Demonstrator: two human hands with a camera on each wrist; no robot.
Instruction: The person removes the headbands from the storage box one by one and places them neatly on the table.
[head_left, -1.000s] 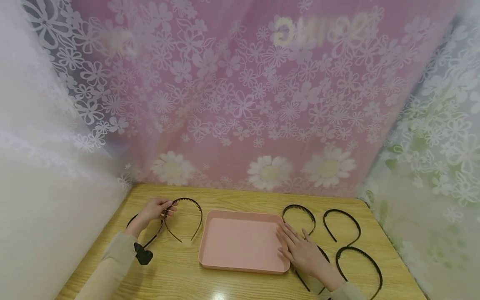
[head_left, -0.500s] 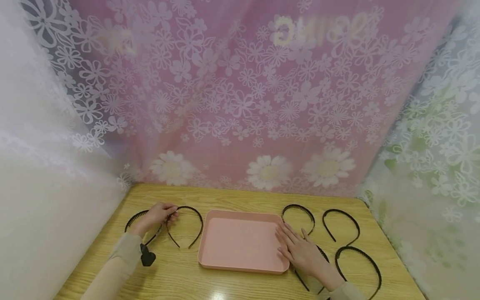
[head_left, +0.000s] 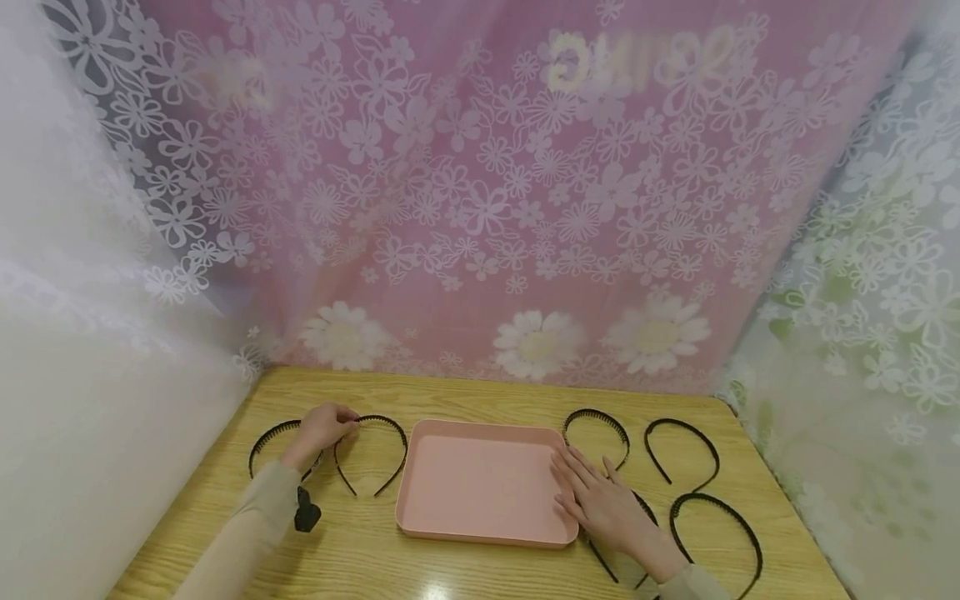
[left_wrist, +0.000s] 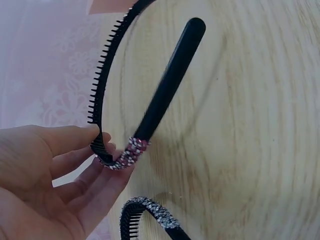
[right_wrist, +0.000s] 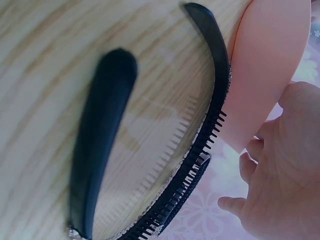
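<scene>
Floral curtains back a wooden table [head_left: 480, 575]. Left hand [head_left: 324, 427] pinches a toothed black headband [head_left: 371, 454]; right hand [head_left: 606, 508] lies flat, fingers spread, on the pink tray [head_left: 480, 483].

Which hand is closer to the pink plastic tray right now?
Right. The right hand lies flat across the pink plastic tray at its right rim; the left hand pinches a black toothed headband left of it.

Six black headbands [head_left: 371, 450] lie on the wooden table [head_left: 480, 575]. There is one pink tray [head_left: 480, 483], and two hands [head_left: 607, 504].
</scene>
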